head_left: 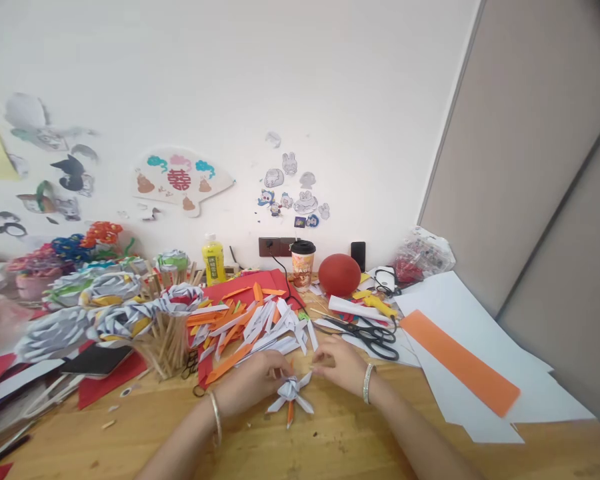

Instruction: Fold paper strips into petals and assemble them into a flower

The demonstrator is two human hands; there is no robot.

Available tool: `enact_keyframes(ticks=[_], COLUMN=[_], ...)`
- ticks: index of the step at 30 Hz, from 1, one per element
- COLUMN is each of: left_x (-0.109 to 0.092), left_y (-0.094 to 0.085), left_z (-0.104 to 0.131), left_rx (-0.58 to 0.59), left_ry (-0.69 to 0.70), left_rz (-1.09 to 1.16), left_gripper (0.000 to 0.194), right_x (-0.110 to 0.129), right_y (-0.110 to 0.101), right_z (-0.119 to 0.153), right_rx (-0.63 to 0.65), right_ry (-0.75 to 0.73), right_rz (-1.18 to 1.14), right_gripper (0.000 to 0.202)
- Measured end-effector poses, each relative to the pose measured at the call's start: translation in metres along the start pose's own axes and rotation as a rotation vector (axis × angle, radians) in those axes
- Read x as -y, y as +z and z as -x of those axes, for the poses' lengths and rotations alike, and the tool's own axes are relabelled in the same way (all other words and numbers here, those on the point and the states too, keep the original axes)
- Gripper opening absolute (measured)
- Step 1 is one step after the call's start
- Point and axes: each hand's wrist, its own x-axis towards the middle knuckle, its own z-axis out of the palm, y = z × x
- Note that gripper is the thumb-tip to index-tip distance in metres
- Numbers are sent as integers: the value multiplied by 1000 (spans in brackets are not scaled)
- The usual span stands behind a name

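Observation:
A small folded-paper flower [291, 388] lies on the wooden table, with white petals spread outward and an orange strip pointing toward me. At its upper left, my left hand [265, 371] is closed, the curled fingers holding the flower's edge; part of their grip is hidden. My right hand [341, 365] pinches thumb and finger together at the tip of a white petal on the flower's right side. Just beyond both hands, a heap of folded white and orange paper strips [260, 323] rests on red paper.
Black scissors [375, 340] and a yellow glue gun [380, 305] lie behind my right hand. White sheets with an orange strip [460, 363] cover the right. Paper flowers on sticks [165, 343] stand left. A lidded cup [303, 263], yellow bottle [213, 260] and red balloon [339, 275] line the wall.

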Motion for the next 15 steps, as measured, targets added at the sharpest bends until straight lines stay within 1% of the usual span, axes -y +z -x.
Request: enact_keyframes(ticks=[1,3,6,8,10,12,15], left_x=[0,0,1,2,3,3,5], left_y=[1,2,7,10,13,14,15], left_z=[0,-2,-4,-5,-5,-6,-7], left_rx=[2,6,-11,-47,-79,-93,-96], left_ry=[-12,-28,-5,42,85,128,189], left_rz=[-21,-58,-82,-96,-135,-169,-197], left_gripper=[20,18,15,16,18,20,22], right_x=[4,11,16,15,12,7,0], right_y=[1,3,3,1,-1,-3,-5], right_z=[0,0,0,0,0,1,1], right_rx=[-7,-5,5,-30,-46,-29,41], right_ry=[-22,-63,-62,-20,-13,-19,34], right_rz=[-19,-30,57,85,60,89,260], right_gripper=[2,5,5,4,5,5,13])
